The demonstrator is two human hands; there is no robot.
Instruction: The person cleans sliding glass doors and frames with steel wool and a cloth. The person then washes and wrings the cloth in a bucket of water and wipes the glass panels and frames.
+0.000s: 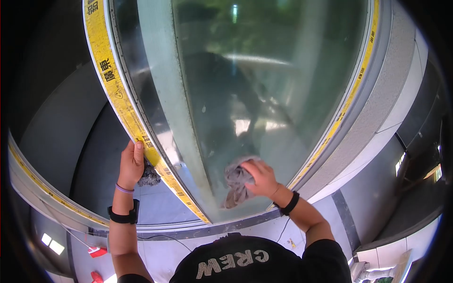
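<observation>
My right hand (262,178) is closed on a crumpled grey rag (238,177), which lies against the lower part of a glass door panel (217,108). My left hand (130,162) grips the upright edge of the door frame (141,126), thumb on its yellow printed tape and the other fingers largely hidden behind. Just below that hand, beside the frame, shows a dark speckled fuzzy thing (150,176); whether my fingers touch it I cannot tell. Reflections and a few pale spots mark the glass.
On the right stands a fixed frame with yellow tape (340,117) beside a pale wall (377,108). A floor track (236,224) runs below the door. Behind me lie a thin dark cable (165,237) and a red and white object (97,252) on the floor.
</observation>
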